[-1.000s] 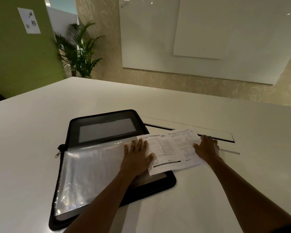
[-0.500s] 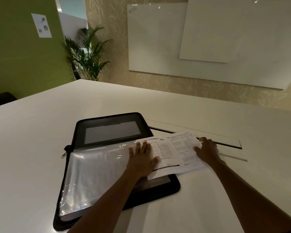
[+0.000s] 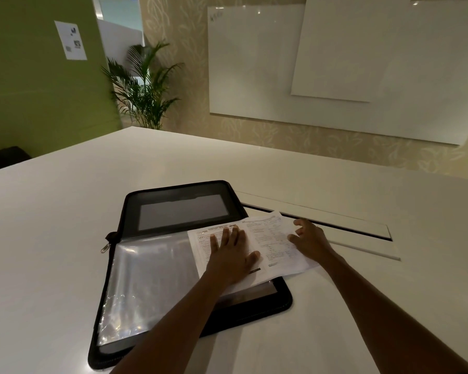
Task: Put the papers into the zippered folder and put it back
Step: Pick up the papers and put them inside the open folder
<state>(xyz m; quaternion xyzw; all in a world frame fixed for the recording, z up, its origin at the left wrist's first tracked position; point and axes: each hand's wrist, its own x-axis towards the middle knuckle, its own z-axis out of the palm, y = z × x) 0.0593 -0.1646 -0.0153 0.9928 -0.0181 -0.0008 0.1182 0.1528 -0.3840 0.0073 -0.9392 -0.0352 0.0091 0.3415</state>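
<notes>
Flat left hand (image 3: 231, 256) presses the papers (image 3: 254, 247) down while right hand (image 3: 310, 242) grips their 3 o'clock edge; sheets half overlap the open zippered folder (image 3: 173, 211), whose clear sleeve (image 3: 152, 276) lies toward 9 o'clock, nearer the left hand.

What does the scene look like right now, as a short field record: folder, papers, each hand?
folder: zippered folder lies open on the table, clear sleeve facing up
papers: printed papers lie partly on the folder's right side, overhanging onto the table
left hand: left hand flat on the papers, fingers straight
right hand: right hand at the papers' right edge, fingers bent; grip unclear
task: papers not yet inside
</notes>
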